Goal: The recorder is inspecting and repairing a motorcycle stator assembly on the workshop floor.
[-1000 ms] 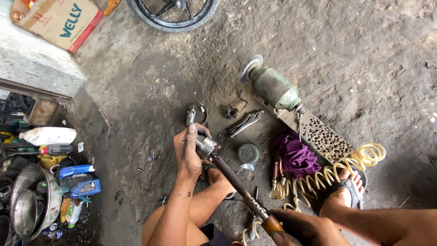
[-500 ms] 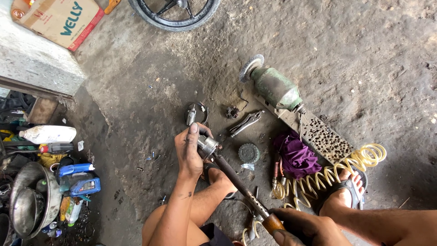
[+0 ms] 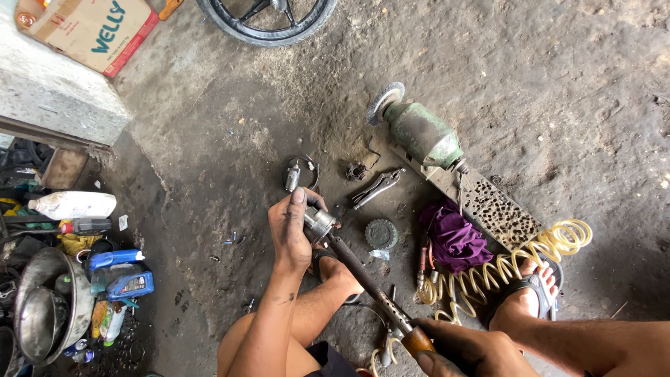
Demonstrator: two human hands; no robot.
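Note:
My left hand (image 3: 292, 232) grips a small silvery metal cylinder part (image 3: 319, 223) just above the concrete floor. My right hand (image 3: 466, 350), at the bottom edge, holds the wooden handle (image 3: 417, 341) of a long dark metal tool (image 3: 361, 276). The tool's tip rests against the cylinder part. My left foot sits under the tool, partly hidden by it. My right foot (image 3: 528, 295) in a sandal rests on a coiled yellow air hose (image 3: 509, 266).
A green bench grinder (image 3: 419, 132) on a perforated board, locking pliers (image 3: 375, 188), a round gear-like disc (image 3: 381, 232), a purple rag (image 3: 455, 237) and small engine parts (image 3: 298, 174) lie ahead. A wheel (image 3: 265, 19) and a cardboard box (image 3: 91, 29) are beyond. Bottles and a metal bowl (image 3: 43, 311) crowd the left.
My left hand and the metal part have shifted slightly; the tool stays pressed to the part. Nothing else has moved.

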